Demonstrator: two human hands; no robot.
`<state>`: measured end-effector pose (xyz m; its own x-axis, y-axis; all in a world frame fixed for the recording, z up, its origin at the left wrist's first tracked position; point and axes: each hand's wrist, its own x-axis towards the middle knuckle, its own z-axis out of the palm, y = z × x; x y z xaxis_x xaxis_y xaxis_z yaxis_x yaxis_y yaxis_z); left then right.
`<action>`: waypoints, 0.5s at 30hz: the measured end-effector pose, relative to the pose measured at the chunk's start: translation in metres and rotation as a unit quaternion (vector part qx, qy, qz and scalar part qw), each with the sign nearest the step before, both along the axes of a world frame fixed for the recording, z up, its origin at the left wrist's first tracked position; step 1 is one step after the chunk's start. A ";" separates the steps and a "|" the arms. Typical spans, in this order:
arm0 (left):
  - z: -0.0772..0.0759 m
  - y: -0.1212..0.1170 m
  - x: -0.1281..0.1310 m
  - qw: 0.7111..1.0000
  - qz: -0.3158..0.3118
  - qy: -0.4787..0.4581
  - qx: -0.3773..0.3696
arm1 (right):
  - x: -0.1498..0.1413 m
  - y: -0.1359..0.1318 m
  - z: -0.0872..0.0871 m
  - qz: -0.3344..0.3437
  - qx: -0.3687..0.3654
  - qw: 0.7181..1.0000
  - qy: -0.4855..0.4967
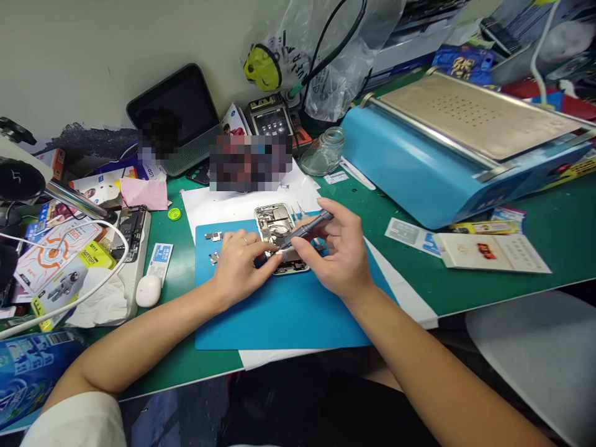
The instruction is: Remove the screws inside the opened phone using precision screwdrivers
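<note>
An opened phone (274, 218) with its inner parts showing lies on a blue mat (279, 316). My right hand (342, 251) is closed around a dark grey screwdriver (311, 228), its tip angled down and left over the phone. At the phone's left edge rests my left hand (243, 264), thumb and forefinger brought together near the screwdriver's tip; what they pinch, if anything, is too small to make out. Small metal phone parts (214, 236) sit on the mat left of that hand. Thin metal bits (298, 210) lie by the phone's upper right corner.
A blue machine with a metal plate (484, 112) takes up the right side. Behind the mat stand a glass jar (323, 152) and a smart display (179, 112). Boxes, a white cable and a white earbud case (149, 291) crowd the left. A booklet (493, 252) lies at right.
</note>
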<state>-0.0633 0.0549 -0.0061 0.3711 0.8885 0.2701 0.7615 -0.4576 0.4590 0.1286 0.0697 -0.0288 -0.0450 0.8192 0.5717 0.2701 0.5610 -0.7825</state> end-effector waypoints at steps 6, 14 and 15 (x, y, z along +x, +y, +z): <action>0.000 0.000 0.000 1.000 0.002 -0.016 0.003 | 0.001 0.001 -0.001 -0.014 -0.012 1.000 0.003; 0.002 0.000 0.000 1.000 0.009 -0.015 -0.010 | 0.001 0.002 0.001 -0.021 -0.001 0.999 0.025; 0.002 0.000 0.000 1.000 0.011 -0.011 -0.014 | 0.001 0.002 0.001 -0.022 -0.002 0.999 0.027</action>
<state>-0.0631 0.0550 -0.0040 0.3461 0.9036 0.2525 0.7605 -0.4277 0.4885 0.1295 0.0717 -0.0283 0.0218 0.8224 0.5685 0.2520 0.5457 -0.7992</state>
